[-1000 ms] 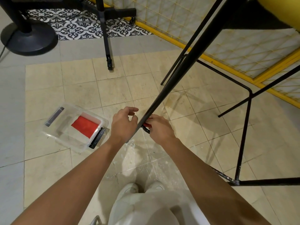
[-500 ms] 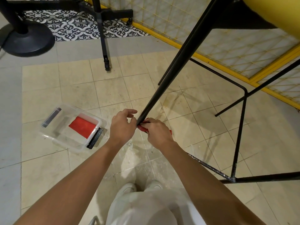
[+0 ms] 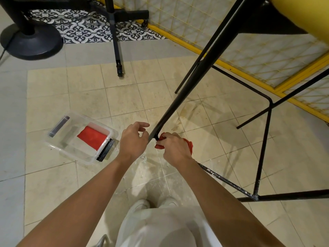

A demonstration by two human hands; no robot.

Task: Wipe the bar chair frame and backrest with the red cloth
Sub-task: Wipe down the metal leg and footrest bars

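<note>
White shoes [image 3: 142, 204] stand nearest, under both forearms, so the person is stooped right over the work. Just beyond them the right hand [image 3: 175, 148] has its grip closed round the bunched soft red cloth [image 3: 189, 146]. The cloth pokes out on either side of the fist and wraps the low end of the slanted black metal chair leg [image 3: 187, 90]. Held that way, the cloth probably covers the whole tube in one pass.

The left hand [image 3: 133, 139] sits just beside that grip, across the leg, with its fingers loosely curled and nothing in them. It looks placed to steady the leg, though contact cannot be made out.

Left of the grip, well apart on the floor, lies a clear plastic storage box [image 3: 71, 153] with a second folded red cloth [image 3: 92, 138] inside, likely a spare.

From the grip the leg climbs away and rightward to the rounded yellow seat [image 3: 302, 20]. The thin black footrest frame [image 3: 263, 139] stands to the grip's right. No backrest is in view, so that part looks undone.

Farthest off, beyond the box, sits a round black stand base [image 3: 30, 41].
</note>
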